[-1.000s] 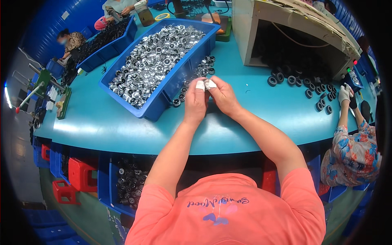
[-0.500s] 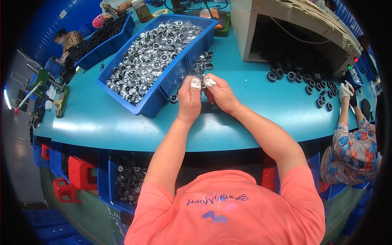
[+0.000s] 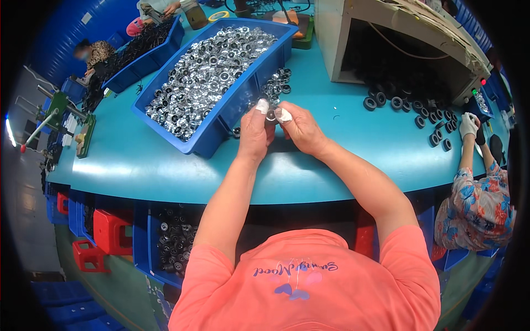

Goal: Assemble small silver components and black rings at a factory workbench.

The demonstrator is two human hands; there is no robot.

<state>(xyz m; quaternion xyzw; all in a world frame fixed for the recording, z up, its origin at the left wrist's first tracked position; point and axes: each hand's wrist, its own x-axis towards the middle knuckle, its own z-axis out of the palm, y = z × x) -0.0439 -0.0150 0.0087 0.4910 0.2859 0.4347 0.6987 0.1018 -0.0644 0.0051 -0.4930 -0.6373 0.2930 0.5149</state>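
Bin (image 3: pixel 207 142): blue, on the turquoise table (image 3: pixel 309 179), heaped with clear and black wheels (image 3: pixel 215 71); a loose cluster (image 3: pixel 280 80) lies just beside its right wall.
Farther tub (image 3: pixel 148 63): blue, filled with black parts too small to identify.
Crate (image 3: pixel 142 237): blue, below the table, holding dark round parts (image 3: pixel 176 243), partly covered by the tabletop edge.
Cream box (image 3: pixel 337 44): open-fronted, its dark inside hard to read; black rings (image 3: pixel 396 103) lie at its mouth.
Round piece (image 3: pixel 270 115): between the two thumbs, near the bin.
Left hand (image 3: pixel 255 134): clamped on the round piece, thumb white-wrapped, fingertips hidden.
Right hand (image 3: pixel 305 131): clamped on its other side, thumb also wrapped, fingers mostly hidden.
Co-worker's gloved hand (image 3: pixel 469 126): grip cannot be made out.
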